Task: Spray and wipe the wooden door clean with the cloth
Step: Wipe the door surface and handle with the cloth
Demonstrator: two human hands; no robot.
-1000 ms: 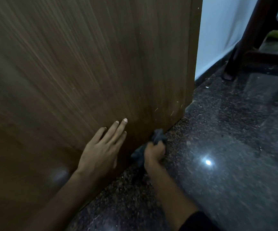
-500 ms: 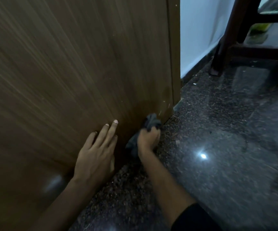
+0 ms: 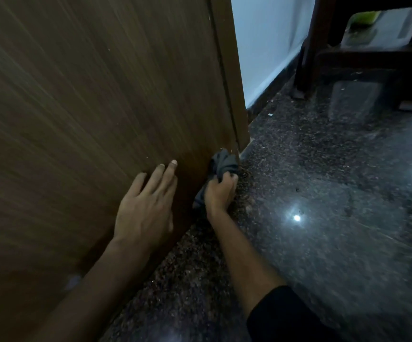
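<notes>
The brown wooden door (image 3: pixel 96 99) fills the left half of the head view, seen from low down near its bottom edge. My left hand (image 3: pixel 145 206) lies flat against the door's lower part, fingers spread. Right beside it, my right hand (image 3: pixel 221 192) is closed around a crumpled dark grey cloth (image 3: pixel 222 164), which is pressed against the door's bottom corner near the door edge. No spray bottle is in sight.
A dark speckled polished stone floor (image 3: pixel 323 218) stretches to the right, with light glints on it. Beyond the door edge stands a pale wall (image 3: pixel 264 45) with a dark skirting. Dark wooden furniture legs (image 3: pixel 308 45) rise at the upper right.
My right hand has pushed the cloth along the door's bottom edge toward its far corner. The view has shifted so the door edge and furniture sit nearer. My left hand stays flat on the door.
</notes>
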